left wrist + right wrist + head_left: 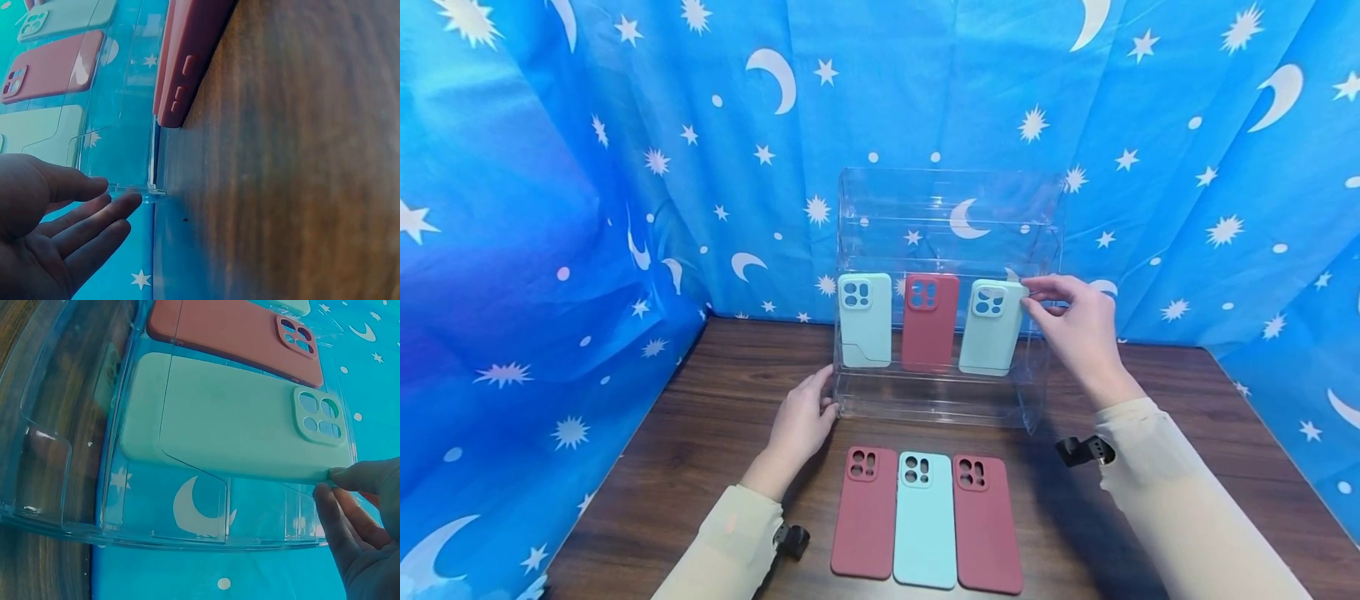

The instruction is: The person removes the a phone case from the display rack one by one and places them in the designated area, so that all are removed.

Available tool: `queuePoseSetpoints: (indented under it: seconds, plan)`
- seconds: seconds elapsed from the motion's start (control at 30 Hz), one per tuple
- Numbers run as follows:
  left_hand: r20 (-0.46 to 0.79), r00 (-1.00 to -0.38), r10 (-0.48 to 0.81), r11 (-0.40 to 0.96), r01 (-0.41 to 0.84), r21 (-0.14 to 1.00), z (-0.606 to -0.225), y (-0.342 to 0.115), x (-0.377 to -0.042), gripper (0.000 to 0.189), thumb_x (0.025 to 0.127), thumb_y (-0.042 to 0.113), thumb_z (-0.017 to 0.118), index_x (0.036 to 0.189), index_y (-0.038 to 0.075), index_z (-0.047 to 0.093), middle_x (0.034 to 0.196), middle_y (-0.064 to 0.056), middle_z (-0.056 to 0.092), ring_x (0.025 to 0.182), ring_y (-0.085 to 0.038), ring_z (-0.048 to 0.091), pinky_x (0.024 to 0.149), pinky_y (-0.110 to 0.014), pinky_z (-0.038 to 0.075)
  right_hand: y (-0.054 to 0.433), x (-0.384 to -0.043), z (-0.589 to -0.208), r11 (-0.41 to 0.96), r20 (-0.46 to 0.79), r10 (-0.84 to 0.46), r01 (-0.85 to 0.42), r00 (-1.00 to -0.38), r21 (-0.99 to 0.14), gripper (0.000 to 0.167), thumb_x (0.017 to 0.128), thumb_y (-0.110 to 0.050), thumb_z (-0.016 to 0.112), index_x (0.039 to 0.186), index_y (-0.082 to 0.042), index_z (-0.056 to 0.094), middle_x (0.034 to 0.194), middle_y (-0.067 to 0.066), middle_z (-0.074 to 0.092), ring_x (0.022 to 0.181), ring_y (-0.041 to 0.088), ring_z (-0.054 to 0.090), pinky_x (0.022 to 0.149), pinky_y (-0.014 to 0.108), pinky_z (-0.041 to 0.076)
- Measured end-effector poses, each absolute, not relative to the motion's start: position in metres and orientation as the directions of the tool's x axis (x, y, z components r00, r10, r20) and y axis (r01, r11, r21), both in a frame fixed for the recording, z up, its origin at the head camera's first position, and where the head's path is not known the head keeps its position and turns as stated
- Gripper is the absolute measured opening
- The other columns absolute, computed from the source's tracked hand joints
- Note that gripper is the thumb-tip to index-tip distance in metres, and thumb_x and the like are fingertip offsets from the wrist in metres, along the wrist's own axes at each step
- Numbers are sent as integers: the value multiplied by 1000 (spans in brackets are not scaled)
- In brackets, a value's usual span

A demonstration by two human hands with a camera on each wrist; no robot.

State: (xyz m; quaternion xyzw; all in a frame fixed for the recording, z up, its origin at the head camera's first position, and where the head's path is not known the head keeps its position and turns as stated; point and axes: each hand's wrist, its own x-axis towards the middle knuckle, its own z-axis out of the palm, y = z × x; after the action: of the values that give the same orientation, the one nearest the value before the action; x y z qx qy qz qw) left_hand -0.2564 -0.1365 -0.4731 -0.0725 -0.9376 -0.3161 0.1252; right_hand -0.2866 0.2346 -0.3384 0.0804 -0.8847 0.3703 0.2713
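Observation:
A clear acrylic display stand holds a row of three phone cases. A mint-green case leans at the left, a dark red case in the middle and another mint-green case, slightly tilted, at the right. My right hand pinches that right mint case by its upper right edge between thumb and fingers; its lower end sits behind the stand's clear front lip, as the right wrist view shows. At the stand's lower left corner is my left hand, its fingers nearly straight and touching the clear side.
On the brown wooden table, in front of the stand, lie a red case, a mint case and a second red case side by side. A blue curtain with moons and stars hangs behind and at both sides.

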Motion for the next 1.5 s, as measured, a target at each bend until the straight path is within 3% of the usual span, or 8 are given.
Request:
queuePoseSetpoints:
  seconds: [0.1,0.27,0.37,0.57,0.87,1.13,1.33,1.5]
  plan:
    - [283,-958,56,790,215,574,-472,-136,-257,64,91,2,75,150,10,52,132,-13,69,100,-21,75,93,-43,61,236,-286,-338,713,547,53,-352,-836,-606,28,96,-16,74,123,-12,75,117,12,75,105,27,73,92,40,59]
    - [284,-957,56,783,219,582,-472,-136,-256,64,91,1,75,150,10,52,132,-13,70,100,-22,76,94,-43,61,239,-282,-338,699,555,50,-368,-831,-613,26,96,-18,74,121,-12,76,116,12,76,101,26,73,82,7,54]
    - [285,-957,56,779,220,587,-472,-136,-255,64,90,1,74,150,10,52,132,-13,70,100,-22,76,94,-43,61,241,-281,-339,690,564,51,-379,-824,-617,25,96,-19,75,119,-12,77,116,13,76,97,20,73,75,-3,45]
    - [281,-958,55,776,218,592,-471,-136,-255,64,91,1,74,150,9,52,132,-13,70,101,-22,76,94,-44,61,241,-279,-338,700,576,46,-385,-816,-601,24,96,-17,75,120,-13,78,117,10,76,88,-9,62,75,-4,45]
    - [268,-962,55,780,209,590,-470,-136,-254,64,91,1,74,150,9,52,132,-14,69,101,-23,75,94,-43,61,240,-274,-337,707,596,27,-406,-802,-579,23,96,-15,75,118,-14,79,115,11,77,96,24,72,75,-5,43]
    - [273,-960,57,784,213,584,-470,-136,-254,64,91,2,74,151,10,51,132,-13,69,102,-22,75,94,-43,61,241,-268,-331,709,639,35,-432,-768,-558,22,94,-13,76,115,-13,80,111,8,78,99,3,59,74,-3,45]
    - [272,-961,55,785,210,583,-470,-135,-255,65,91,2,74,151,10,51,134,-13,69,102,-21,75,94,-42,61,240,-262,-325,697,646,51,-436,-762,-570,22,94,-13,76,115,-11,80,113,9,77,104,6,53,75,-3,46]
    - [271,-961,51,783,207,587,-470,-135,-255,65,91,1,74,151,10,51,134,-14,68,102,-22,75,93,-42,61,238,-258,-322,681,647,64,-441,-760,-585,22,93,-14,77,116,-14,80,112,6,77,103,-3,57,75,-1,48]
